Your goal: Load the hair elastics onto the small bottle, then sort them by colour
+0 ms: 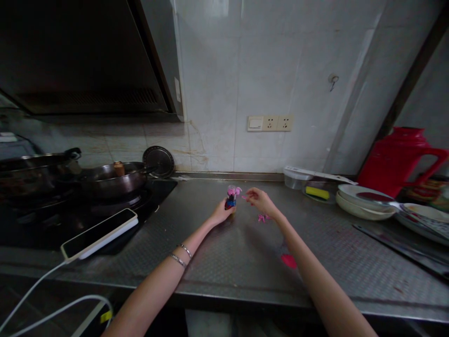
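Observation:
My left hand (220, 213) is wrapped round a small clear bottle (231, 198) with a dark, colourful label and pink contents near its top. A pink piece (238, 191) sticks out beside the bottle's mouth; I cannot tell whether it is a cap. Just right of the bottle, my right hand (261, 201) has its fingers pinched together on a small pink piece (244, 197), too small to name. Below that hand, several thin pink pieces (263, 218) lie on the metal counter (210, 267). Partly hidden by my right forearm is a flat pink-red object (288, 260).
Pans (112, 180) stand on the black stove at left, with a white-cased phone (100, 231) on a cable in front. At right are a plastic container (296, 179), a yellow sponge (317, 193), stacked bowls (365, 206), a long knife (393, 245) and a red thermos (396, 159).

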Motion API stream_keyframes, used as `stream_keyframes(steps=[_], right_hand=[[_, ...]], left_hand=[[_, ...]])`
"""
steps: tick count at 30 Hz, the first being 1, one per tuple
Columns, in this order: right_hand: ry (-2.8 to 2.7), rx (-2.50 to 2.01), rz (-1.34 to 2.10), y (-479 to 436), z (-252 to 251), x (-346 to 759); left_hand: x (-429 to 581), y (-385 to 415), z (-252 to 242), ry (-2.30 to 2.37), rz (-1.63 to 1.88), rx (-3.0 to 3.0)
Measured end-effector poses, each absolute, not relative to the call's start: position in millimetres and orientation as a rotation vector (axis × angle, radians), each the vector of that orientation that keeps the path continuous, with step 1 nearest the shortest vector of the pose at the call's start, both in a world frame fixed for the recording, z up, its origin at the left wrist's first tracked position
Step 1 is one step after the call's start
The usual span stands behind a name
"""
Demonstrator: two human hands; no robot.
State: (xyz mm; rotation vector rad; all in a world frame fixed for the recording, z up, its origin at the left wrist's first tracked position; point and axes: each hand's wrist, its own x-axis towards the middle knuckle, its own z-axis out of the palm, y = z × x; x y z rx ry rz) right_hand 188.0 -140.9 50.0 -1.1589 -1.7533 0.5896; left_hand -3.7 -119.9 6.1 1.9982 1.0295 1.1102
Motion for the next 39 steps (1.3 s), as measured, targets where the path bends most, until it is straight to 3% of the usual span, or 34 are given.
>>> stream_keyframes(steps=[9,22,28,35,39], right_hand=[[-1.994,-1.069,0.304,-123,124,157],[-2.234,-1.196,0.211,-122,137,154],[-2.157,-1.324,0.180,-137,110,195],[-2.290,-1.633,0.421,-161,49,241],[-2.218,-1.718,0.347,-165,31,243]], left_hand=[[-4,-124,7,1.081,1.081,2.051],[-4,-120,4,1.061,1.082,2.058],[-5,-120,4,1.052,1.091,2.051],[-5,-123,7,1.060,1.086,2.053],[-4,-123,7,1.052,1.081,2.050]])
